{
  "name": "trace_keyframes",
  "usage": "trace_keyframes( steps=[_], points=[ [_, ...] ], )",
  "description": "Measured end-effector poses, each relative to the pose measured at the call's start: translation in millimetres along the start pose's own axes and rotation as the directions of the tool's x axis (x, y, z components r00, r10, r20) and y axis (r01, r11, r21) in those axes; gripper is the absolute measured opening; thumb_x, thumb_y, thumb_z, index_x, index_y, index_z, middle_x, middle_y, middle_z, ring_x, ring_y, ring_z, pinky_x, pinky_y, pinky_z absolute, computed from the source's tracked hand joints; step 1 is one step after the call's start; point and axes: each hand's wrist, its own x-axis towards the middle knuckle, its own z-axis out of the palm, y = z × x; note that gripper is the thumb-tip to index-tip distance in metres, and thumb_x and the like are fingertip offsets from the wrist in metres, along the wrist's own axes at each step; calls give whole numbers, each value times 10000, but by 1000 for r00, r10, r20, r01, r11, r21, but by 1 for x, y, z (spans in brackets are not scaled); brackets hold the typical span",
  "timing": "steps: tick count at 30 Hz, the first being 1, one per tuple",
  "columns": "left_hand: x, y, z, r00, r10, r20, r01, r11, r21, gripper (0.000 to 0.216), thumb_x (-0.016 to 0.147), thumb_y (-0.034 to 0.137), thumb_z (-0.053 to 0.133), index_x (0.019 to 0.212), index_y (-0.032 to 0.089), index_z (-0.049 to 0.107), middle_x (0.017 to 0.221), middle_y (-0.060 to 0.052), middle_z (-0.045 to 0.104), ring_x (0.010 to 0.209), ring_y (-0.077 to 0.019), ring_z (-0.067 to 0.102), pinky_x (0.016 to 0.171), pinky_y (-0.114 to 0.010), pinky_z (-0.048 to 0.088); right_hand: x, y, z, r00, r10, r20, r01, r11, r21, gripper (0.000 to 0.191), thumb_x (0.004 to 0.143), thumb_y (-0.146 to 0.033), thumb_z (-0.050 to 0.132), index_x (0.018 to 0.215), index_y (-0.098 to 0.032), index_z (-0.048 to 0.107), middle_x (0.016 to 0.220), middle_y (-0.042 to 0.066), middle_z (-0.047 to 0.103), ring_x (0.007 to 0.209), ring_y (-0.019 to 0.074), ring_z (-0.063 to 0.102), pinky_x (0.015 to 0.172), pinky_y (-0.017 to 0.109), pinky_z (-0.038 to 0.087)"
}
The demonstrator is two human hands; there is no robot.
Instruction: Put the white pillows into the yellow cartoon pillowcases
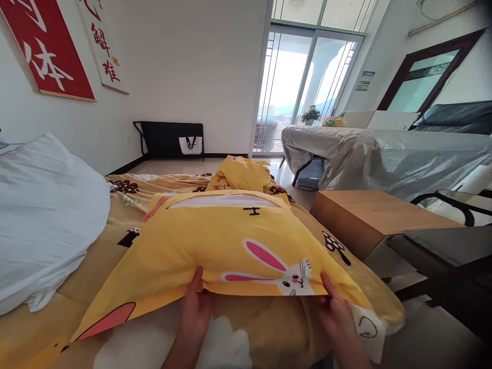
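A yellow pillow in a case printed with a pink-eared rabbit lies on the bed in front of me, a strip of white inner pillow showing at its far opening. My left hand grips the near edge of the case left of centre, thumb on top and fingers tucked under. My right hand holds the same edge at the right, below the rabbit's face, thumb up and fingers hidden under the cloth.
The bed has a tan cartoon-print sheet. A white duvet is heaped at the left. A second yellow bundle lies at the far end. A wooden bedside unit stands right, a plastic-covered table beyond.
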Motion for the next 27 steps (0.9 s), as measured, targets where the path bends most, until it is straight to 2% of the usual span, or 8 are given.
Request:
trace_keyframes(
  steps=[4,8,10,12,15,18,22,27],
  points=[
    [-3,2,-4,1000,9,-22,-8,1000,14,391,817,73,598,1157,264,624,1155,-29,678,1021,-155,653,743,-206,585,-33,26,12,976,146,159,-146,989,-15,431,581,-372,810,964,-274,637,880,-22,712,753,179,658,561,272,548],
    [-15,-2,-15,998,-16,-60,18,999,35,430,813,35,579,1177,261,611,1109,-30,693,1006,-143,658,725,-178,577,-71,59,43,877,309,368,-292,951,-102,487,649,-474,764,1073,-284,618,1055,8,702,935,234,655,648,330,558],
    [-18,-3,-20,998,-12,-69,15,999,36,440,813,26,576,1178,270,606,1113,-20,690,1017,-135,652,726,-169,574,-75,68,61,899,255,358,-250,966,-61,511,659,-438,770,1116,-285,599,1117,-6,683,1028,233,625,704,326,560],
    [-19,-2,-24,997,17,-75,-15,999,30,463,809,13,575,1181,288,599,1137,-9,681,1027,-137,648,737,-178,577,-71,72,74,948,178,265,-174,984,-39,546,623,-370,806,1117,-272,597,1127,-20,678,1082,230,601,725,301,560],
    [-19,-5,-28,997,42,-66,-40,999,29,487,798,-9,572,1184,287,597,1143,-15,679,1007,-146,658,736,-188,581,-59,74,78,975,120,188,-112,992,-53,571,550,-290,847,1068,-244,612,1076,-19,696,1093,236,595,729,280,561],
    [-22,-15,-23,1000,-15,-14,15,1000,6,444,836,47,550,1216,276,578,1138,-48,681,988,-170,668,737,-232,593,-56,75,68,978,113,174,-100,992,-81,522,525,-259,849,998,-241,628,980,-27,716,987,230,639,630,262,558],
    [-29,-32,-3,989,-120,86,119,993,11,407,857,136,570,1241,268,553,1186,-79,658,1063,-210,640,771,-299,602,-64,76,52,979,157,132,-131,974,-187,384,517,-290,839,827,-209,629,721,-38,691,549,159,600,341,236,416],
    [-24,-36,7,997,-82,-2,82,997,2,371,820,40,579,1136,230,613,1107,-68,690,968,-181,671,710,-241,596,-69,74,41,984,130,122,-102,972,-213,445,440,-382,868,671,-187,541,431,-92,479,338,65,378,266,185,291]
  ],
)
